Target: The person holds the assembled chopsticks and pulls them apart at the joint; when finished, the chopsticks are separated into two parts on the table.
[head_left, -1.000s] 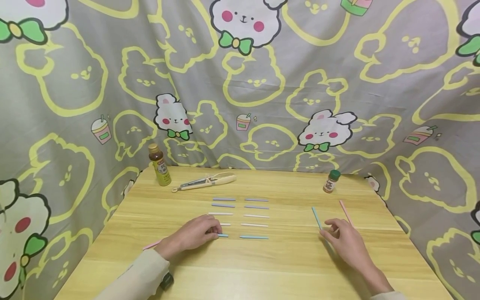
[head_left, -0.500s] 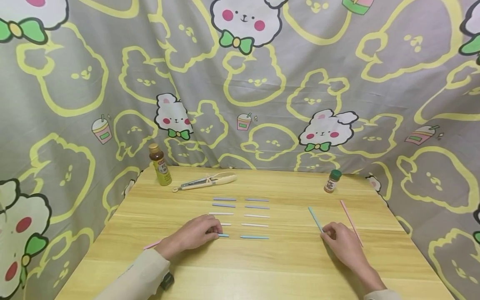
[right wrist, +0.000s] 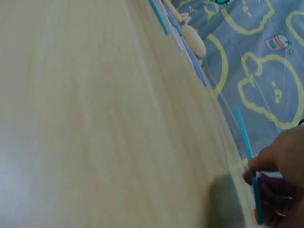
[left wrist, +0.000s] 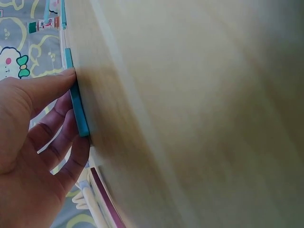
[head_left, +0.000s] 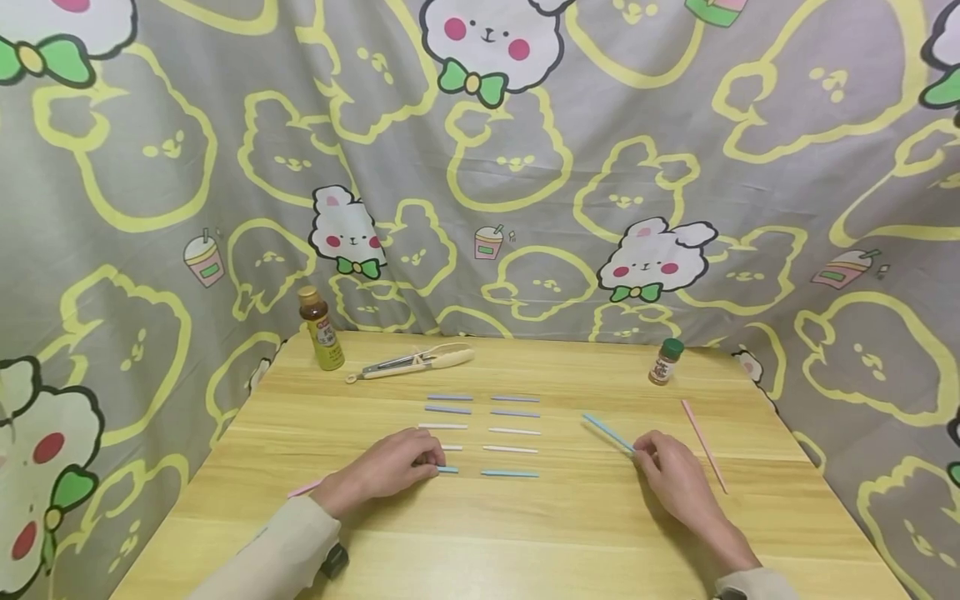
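My left hand [head_left: 390,467] rests on the table at the lower left of a two-column layout. Its thumb and fingers pinch a short blue stick [left wrist: 80,107], partly hidden by them in the head view. My right hand [head_left: 675,479] is right of the columns. Between thumb and fingers it holds a longer, thin blue stick [head_left: 607,432], whose free end points up and left. Opposite the left hand's stick lies another short blue stick [head_left: 510,474]. Above are white sticks [head_left: 513,432] and purple sticks [head_left: 448,409] in paired rows.
A long pink stick [head_left: 703,446] lies right of my right hand, and another pink stick [head_left: 303,489] is partly behind my left wrist. Tongs [head_left: 412,362], a yellow-labelled bottle [head_left: 322,333] and a green-capped jar [head_left: 664,363] stand or lie along the back, before a patterned curtain [head_left: 517,225].
My right hand has taken hold of the long blue stick and shifted it left, away from the pink stick, turning it to a flatter slant. The left hand has stayed in place.
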The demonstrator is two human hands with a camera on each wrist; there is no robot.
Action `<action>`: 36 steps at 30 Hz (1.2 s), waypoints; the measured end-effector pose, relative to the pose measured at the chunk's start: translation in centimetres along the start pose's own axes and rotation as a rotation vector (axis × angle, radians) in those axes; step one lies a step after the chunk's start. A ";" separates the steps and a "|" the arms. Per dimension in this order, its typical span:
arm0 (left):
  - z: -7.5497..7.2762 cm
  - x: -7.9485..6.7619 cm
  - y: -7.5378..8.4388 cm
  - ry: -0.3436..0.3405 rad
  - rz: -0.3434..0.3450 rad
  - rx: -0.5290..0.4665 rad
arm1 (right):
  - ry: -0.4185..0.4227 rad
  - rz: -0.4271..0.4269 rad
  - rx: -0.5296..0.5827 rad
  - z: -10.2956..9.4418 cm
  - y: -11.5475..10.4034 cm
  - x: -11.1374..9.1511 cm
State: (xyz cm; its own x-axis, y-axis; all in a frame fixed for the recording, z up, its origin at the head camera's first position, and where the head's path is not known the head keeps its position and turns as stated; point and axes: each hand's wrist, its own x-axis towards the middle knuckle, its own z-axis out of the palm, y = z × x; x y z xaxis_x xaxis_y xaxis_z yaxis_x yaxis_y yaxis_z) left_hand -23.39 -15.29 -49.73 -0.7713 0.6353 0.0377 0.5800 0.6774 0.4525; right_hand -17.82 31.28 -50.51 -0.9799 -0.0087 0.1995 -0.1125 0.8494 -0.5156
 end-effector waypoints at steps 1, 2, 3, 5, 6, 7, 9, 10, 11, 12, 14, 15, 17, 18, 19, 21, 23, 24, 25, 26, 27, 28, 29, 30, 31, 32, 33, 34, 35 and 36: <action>0.0 0.0 0.0 0.000 -0.002 -0.001 | 0.001 -0.011 0.010 0.0 -0.4 0.1; 0.0 0.0 0.0 0.000 -0.003 -0.001 | 0.008 -0.024 0.016 0.0 -0.7 0.3; 0.0 0.0 -0.1 0.001 -0.004 -0.001 | 0.016 -0.039 0.022 0.1 -1.0 0.5; 0.1 0.0 -0.1 0.002 -0.003 -0.002 | 0.036 -0.078 0.040 0.2 -1.8 0.8; 0.1 0.0 -0.1 0.002 -0.002 -0.003 | 0.046 -0.097 0.050 0.3 -2.1 1.0; 0.1 0.0 -0.1 0.003 -0.002 -0.003 | 0.055 -0.113 0.057 0.4 -2.5 1.2; 0.1 0.0 -0.2 0.001 0.000 -0.002 | 0.069 -0.151 0.075 0.6 -3.3 1.5; 0.1 0.0 -0.2 0.000 0.000 -0.002 | 0.072 -0.167 0.085 0.7 -3.8 1.5; 0.1 0.0 -0.1 -0.001 0.000 -0.002 | 0.070 -0.181 0.096 0.9 -4.2 1.6; 0.0 0.0 -0.1 0.000 0.000 -0.002 | 0.067 -0.196 0.103 1.0 -4.6 1.6; -0.1 0.0 0.0 0.005 -0.007 -0.005 | 0.056 -0.227 0.122 1.4 -5.5 1.7; -0.2 0.1 0.1 0.014 -0.005 -0.006 | 0.049 -0.243 0.130 1.7 -5.9 1.7; -0.4 0.3 0.4 0.034 -0.010 -0.014 | 0.038 -0.284 0.142 2.2 -6.7 1.7; -0.6 0.4 0.6 0.045 -0.013 -0.021 | 0.038 -0.310 0.145 2.5 -7.2 1.8; -0.7 0.5 0.8 0.057 -0.014 -0.028 | 0.036 -0.336 0.151 2.8 -7.6 1.8; -1.0 0.8 1.4 0.078 -0.008 -0.050 | 0.035 -0.397 0.157 3.4 -8.4 1.9; -1.3 1.1 2.1 0.086 -0.001 -0.087 | 0.039 -0.463 0.159 4.1 -9.2 1.9; -1.3 1.2 2.5 0.084 0.008 -0.107 | 0.042 -0.494 0.161 4.4 -9.6 2.0; -1.3 1.3 2.8 0.078 0.015 -0.129 | 0.041 -0.522 0.164 4.8 -10.0 2.0; -1.4 1.4 3.2 0.070 0.024 -0.148 | 0.042 -0.549 0.165 5.1 -10.4 1.9; -1.3 1.5 3.6 0.059 0.034 -0.166 | 0.042 -0.574 0.167 5.5 -10.8 1.9; -1.3 1.5 3.9 0.050 0.049 -0.177 | 0.037 -0.591 0.172 5.7 -11.2 1.9; -1.2 1.6 4.1 0.038 0.062 -0.186 | 0.031 -0.608 0.178 6.0 -11.6 1.9; -1.0 1.6 4.4 0.031 0.076 -0.193 | 0.024 -0.621 0.190 6.2 -12.0 1.8; -0.9 1.7 4.5 0.029 0.090 -0.191 | 0.017 -0.633 0.202 6.4 -12.3 1.8; -0.8 1.7 4.7 0.029 0.106 -0.188 | 0.011 -0.642 0.213 6.6 -12.7 1.8; -0.6 1.8 4.8 0.030 0.119 -0.188 | 0.007 -0.648 0.226 6.7 -13.0 1.8; -0.5 1.8 4.9 0.036 0.129 -0.186 | 0.004 -0.650 0.237 6.9 -13.3 1.8; -0.3 1.8 4.9 0.042 0.131 -0.186 | 0.003 -0.652 0.248 7.0 -13.5 1.8; -0.2 1.7 4.9 0.052 0.135 -0.183 | 0.001 -0.649 0.259 7.1 -13.7 1.8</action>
State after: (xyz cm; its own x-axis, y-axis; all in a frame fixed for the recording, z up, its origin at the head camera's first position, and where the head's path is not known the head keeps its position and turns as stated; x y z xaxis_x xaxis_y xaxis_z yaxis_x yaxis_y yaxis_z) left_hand -21.94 -10.94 -47.23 -0.7055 0.6921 0.1527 0.6252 0.5062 0.5941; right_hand -19.24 15.91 -48.98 -0.7010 -0.4717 0.5349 -0.7111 0.5194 -0.4739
